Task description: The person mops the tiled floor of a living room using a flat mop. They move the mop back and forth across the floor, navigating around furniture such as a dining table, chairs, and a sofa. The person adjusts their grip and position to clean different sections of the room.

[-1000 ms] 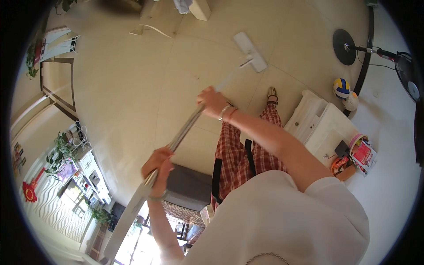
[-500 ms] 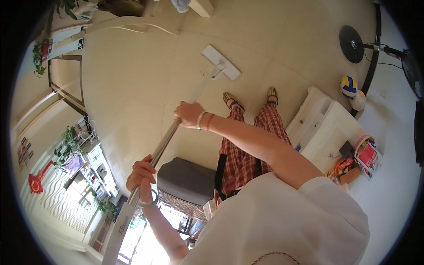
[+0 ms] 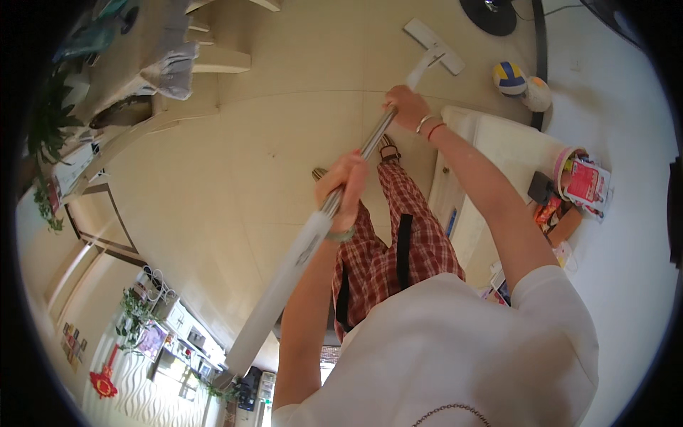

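Note:
A flat mop [image 3: 284, 274] with a white and silver pole runs slantwise across the view. My right hand [image 3: 408, 107] is wrapped round the lower part of the pole, towards the head. Farther up, my left hand [image 3: 344, 186] grips the metal section just beyond the white sleeve. The white rectangular mop head [image 3: 435, 47] lies flat on the beige tiled floor [image 3: 299, 128], ahead and to the right of my feet. Both hands are closed on the pole.
Right of my legs stands a white cabinet [image 3: 491, 149] bearing a pink-rimmed basket [image 3: 565, 167] and packets. Two balls, one a blue and yellow volleyball [image 3: 510, 77], rest by the wall. A round black stand base [image 3: 489, 14] is near the mop head. Cloth-covered furniture [image 3: 174, 71] stands far left.
The mop head has moved forward and right, towards the stand base and balls. Both hands have swung right with the pole. My body and view have turned, and my feet have shifted.

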`<control>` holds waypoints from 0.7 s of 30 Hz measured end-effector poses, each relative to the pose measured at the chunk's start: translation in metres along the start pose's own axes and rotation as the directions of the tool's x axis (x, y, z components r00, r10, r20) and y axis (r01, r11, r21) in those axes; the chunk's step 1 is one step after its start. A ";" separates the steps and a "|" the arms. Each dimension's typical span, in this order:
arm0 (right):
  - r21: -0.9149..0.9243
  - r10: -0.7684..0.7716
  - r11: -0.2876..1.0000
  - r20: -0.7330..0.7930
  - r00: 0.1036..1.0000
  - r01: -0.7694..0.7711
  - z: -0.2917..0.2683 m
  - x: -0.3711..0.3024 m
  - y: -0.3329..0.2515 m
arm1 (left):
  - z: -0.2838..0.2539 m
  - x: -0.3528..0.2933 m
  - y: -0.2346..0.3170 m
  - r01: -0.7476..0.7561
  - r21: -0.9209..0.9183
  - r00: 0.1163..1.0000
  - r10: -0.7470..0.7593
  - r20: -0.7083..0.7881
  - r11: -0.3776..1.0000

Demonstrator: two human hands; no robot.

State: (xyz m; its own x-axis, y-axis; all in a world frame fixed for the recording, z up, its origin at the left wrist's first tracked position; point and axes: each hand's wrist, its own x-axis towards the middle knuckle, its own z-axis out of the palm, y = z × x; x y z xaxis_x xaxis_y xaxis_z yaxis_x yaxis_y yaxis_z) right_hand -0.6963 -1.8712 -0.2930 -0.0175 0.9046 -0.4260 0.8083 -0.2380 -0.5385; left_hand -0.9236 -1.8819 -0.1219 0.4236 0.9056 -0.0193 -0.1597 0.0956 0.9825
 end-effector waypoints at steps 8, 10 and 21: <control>-0.004 0.036 0.999 -0.105 0.994 -0.037 0.040 -0.034 0.012 | -0.005 -0.037 -0.012 0.032 0.004 0.996 -0.033 0.079 0.999; 0.074 -0.006 0.997 -0.142 0.990 0.017 0.069 -0.050 -0.023 | -0.039 -0.063 0.009 0.096 0.061 0.992 -0.101 0.077 0.993; 0.323 -0.160 0.932 -0.038 0.986 0.164 0.245 -0.068 -0.335 | -0.292 -0.201 0.165 0.215 0.302 0.977 -0.203 -0.070 0.929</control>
State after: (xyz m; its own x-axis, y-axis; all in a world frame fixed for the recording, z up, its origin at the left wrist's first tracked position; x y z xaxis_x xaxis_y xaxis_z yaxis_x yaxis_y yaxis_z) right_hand -1.1106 -1.9394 -0.2619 -0.1245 0.9438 -0.3061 0.5606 -0.1877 -0.8065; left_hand -1.2960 -1.9277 -0.0101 0.3842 0.8937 -0.2315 0.2117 0.1588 0.9643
